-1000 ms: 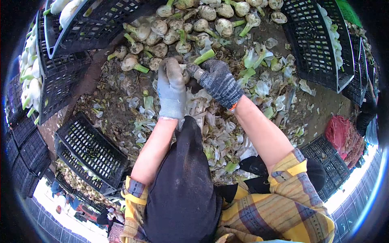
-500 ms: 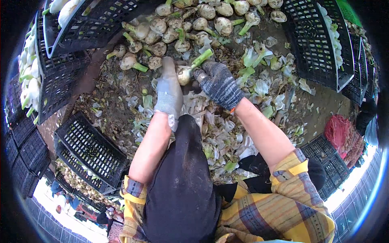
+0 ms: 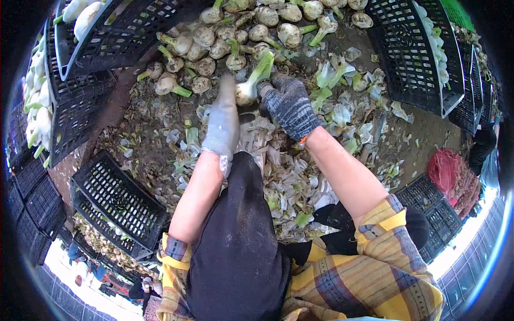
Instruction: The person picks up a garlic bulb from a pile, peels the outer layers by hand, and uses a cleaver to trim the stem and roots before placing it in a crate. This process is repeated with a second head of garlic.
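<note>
My left hand (image 3: 224, 115), in a pale grey-white glove, is closed around the side of an onion (image 3: 247, 92). The bulb is white with brown roots at its lower end, and its cut green stem tilts up and to the right. My right hand (image 3: 290, 104), in a dark grey striped glove, is closed beside the stem, its fingertips close to the onion. What it grips is hidden. Just ahead lies a heap of unpeeled onions (image 3: 219, 49) with dirty skins and short stems.
Peeled skins and leaves (image 3: 278, 160) litter the ground below my hands. Black crates stand around me: a tilted crate (image 3: 115, 195) at left, another crate (image 3: 407, 48) at upper right, and a crate (image 3: 80, 112) with white onions. A red mesh sack (image 3: 445, 170) sits at right.
The onion has turned more upright between my hands, and its stem now shows wider and paler. My right hand has shifted slightly right, away from the bulb.
</note>
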### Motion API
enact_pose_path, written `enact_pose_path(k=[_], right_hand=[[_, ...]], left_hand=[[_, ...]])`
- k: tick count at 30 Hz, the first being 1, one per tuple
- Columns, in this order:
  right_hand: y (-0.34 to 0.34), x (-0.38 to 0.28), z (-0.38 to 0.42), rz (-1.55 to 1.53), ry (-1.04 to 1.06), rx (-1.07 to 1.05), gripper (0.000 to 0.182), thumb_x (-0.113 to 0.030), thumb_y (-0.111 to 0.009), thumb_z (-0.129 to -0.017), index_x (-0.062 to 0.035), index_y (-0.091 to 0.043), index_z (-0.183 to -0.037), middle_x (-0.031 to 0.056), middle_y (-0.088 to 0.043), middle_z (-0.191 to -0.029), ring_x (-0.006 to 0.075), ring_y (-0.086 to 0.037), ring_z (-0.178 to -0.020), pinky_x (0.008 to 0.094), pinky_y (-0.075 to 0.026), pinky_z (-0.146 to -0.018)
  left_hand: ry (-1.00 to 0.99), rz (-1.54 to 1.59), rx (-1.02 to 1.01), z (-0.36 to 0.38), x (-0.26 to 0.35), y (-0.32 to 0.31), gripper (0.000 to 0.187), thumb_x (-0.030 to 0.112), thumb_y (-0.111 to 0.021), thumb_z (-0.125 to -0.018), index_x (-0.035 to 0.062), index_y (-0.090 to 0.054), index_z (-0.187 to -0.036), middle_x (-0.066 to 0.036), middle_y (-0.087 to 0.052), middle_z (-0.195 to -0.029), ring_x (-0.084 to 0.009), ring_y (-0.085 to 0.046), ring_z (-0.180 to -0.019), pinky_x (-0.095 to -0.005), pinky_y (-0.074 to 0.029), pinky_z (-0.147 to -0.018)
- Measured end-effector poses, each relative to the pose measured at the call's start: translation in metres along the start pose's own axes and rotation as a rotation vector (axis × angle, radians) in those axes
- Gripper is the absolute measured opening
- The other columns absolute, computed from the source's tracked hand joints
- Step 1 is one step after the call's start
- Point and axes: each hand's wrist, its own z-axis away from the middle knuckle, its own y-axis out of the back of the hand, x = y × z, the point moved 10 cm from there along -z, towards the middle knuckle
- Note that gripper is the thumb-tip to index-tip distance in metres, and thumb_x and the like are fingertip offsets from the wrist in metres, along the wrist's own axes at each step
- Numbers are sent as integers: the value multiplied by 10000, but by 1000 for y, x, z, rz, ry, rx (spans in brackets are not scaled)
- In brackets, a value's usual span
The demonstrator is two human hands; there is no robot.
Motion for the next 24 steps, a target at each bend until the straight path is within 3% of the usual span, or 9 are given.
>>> enact_pose_path(k=[1,2,5,9,12,15,19,23,24], right_hand=[[-1,1,-1,10,-4,0,290,-249,-552,-781,26,-611,-855,253,-603,-825,397,-580,-801,434,-459,-711],[0,1,-1,49,-1,-3,297,-252,-552,-783,28,-611,-864,254,-604,-831,397,-580,-806,432,-459,-713],[-1,1,0,-26,23,10,312,-260,-552,-789,29,-612,-889,257,-605,-848,394,-583,-817,427,-462,-714],[-4,3,1,-80,-41,-46,314,-262,-547,-799,23,-613,-912,254,-609,-859,389,-588,-818,425,-464,-714],[5,-10,2,74,-15,-22,304,-250,-543,-800,17,-610,-928,245,-615,-866,384,-591,-816,422,-466,-714],[2,-17,3,147,157,-12,275,-222,-532,-808,14,-610,-925,228,-624,-858,374,-594,-800,416,-468,-720],[-11,-8,7,141,90,-241,241,-163,-513,-818,-3,-592,-980,194,-632,-899,346,-592,-800,386,-461,-739],[-3,4,5,-23,14,-50,221,-176,-530,-807,-8,-592,-937,194,-620,-848,357,-583,-809,390,-459,-728],[-1,-12,6,198,136,-4,229,-191,-536,-804,5,-596,-908,216,-614,-851,369,-585,-832,394,-460,-739]], left_hand=[[-48,-107,26,4,7,2,598,532,-549,-811,9,-526,-1100,-73,-565,-941,-132,-528,-819,-259,-433,-740],[-229,-161,10,11,20,-6,530,460,-598,-806,28,-531,-1104,-75,-566,-956,-132,-544,-810,-247,-444,-718],[-60,118,32,6,4,2,510,417,-632,-794,35,-524,-1115,-77,-572,-949,-136,-553,-803,-244,-457,-711],[203,417,-243,8,-12,-21,522,416,-619,-808,36,-501,-1146,-83,-573,-979,-137,-565,-821,-255,-476,-711],[-24,-38,-9,6,4,1,511,435,-589,-830,39,-506,-1142,-85,-563,-1015,-136,-569,-824,-241,-477,-707],[-201,96,11,10,14,-5,477,396,-582,-852,16,-529,-1136,-102,-598,-984,-172,-588,-858,-305,-480,-770],[52,385,-217,6,-9,-17,546,461,-569,-844,36,-481,-1175,-84,-568,-1047,-154,-555,-887,-283,-468,-770],[-65,-48,-64,11,12,-9,557,438,-572,-843,11,-468,-1186,-84,-574,-1031,-145,-552,-873,-259,-464,-701],[-262,-122,-19,9,29,-9,577,431,-597,-825,-3,-458,-1180,-89,-574,-1022,-127,-559,-814,-233,-462,-639]])
